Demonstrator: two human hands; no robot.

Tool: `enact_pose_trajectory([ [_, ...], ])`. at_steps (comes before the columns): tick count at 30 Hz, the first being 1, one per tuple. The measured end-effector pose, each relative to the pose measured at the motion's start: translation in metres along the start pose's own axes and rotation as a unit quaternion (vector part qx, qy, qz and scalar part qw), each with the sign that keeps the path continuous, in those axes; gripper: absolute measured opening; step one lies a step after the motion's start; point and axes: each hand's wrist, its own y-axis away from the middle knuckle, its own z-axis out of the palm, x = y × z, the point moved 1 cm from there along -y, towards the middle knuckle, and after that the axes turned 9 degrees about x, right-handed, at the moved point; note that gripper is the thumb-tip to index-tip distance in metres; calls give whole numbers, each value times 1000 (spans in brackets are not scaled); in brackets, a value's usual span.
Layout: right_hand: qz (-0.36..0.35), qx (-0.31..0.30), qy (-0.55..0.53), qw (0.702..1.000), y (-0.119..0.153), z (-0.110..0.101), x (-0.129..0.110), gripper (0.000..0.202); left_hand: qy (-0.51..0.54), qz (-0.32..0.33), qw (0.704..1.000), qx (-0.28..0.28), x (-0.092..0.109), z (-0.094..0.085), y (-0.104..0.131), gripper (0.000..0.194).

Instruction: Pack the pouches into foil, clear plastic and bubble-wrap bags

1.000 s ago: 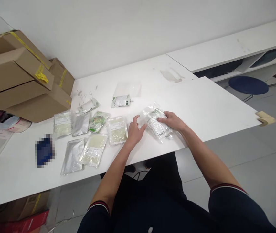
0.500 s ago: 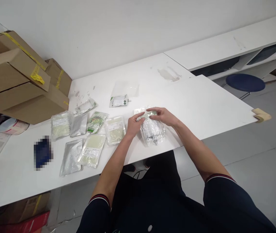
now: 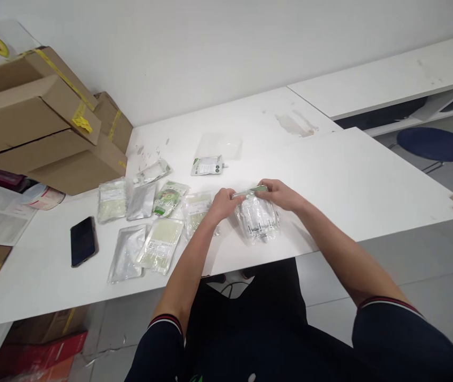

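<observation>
Clear plastic pouch (image 3: 257,218) is pinched at its top edge by left hand (image 3: 221,203) and right hand (image 3: 280,193); flat packets (image 3: 158,244) lie untouched on the bench (image 3: 330,175).

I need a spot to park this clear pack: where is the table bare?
Bare table lies right of the right hand, out to the far edge. Another bare strip runs along the near edge, below the phone. Left of the left hand it is crowded: flat pouches lie close together, with cardboard boxes behind. Both hands hold the clear pack.
</observation>
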Motion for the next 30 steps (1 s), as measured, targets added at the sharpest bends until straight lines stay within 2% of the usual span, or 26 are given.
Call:
enact_pose_trajectory([
  [2,30,26,-61,997,-8,13,9,24,-55,7,998,44,-2,-5,3,26],
  [3,37,57,-54,996,-15,19,13,22,-82,16,994,74,-3,-7,6,26],
  [6,40,165,69,983,-46,38,14,20,-163,60,973,155,-9,-13,15,40],
  [7,40,185,116,975,-57,46,11,22,-186,78,964,172,-11,-15,17,42],
  [10,17,158,206,965,-81,82,-7,28,-240,127,945,184,-20,-19,20,44],
  [12,-11,118,227,967,-89,106,-20,32,-269,133,942,153,-29,-18,19,49],
  [14,-34,96,240,966,-95,117,-31,33,-295,125,938,129,-39,-16,17,55],
  [15,-40,94,247,964,-99,116,-34,32,-306,122,936,125,-43,-14,16,55],
  [17,-39,121,268,955,-114,101,-38,36,-323,123,929,129,-49,-12,15,54],
  [20,-9,180,371,911,-148,64,-33,46,-340,123,922,139,-51,-8,16,52],
  [22,-9,149,464,873,-174,48,-24,59,-344,124,919,144,-50,-6,16,52],
  [23,-20,119,496,860,-186,44,-18,58,-345,125,919,145,-50,-5,16,52],
  [25,-51,75,517,851,-201,42,-7,45,-347,123,919,144,-50,-5,16,54],
  [27,-64,76,513,852,-205,41,3,37,-350,121,918,139,-51,-5,16,55],
  [30,-46,125,505,853,-189,32,15,35,-355,119,918,134,-51,-6,16,55],
])
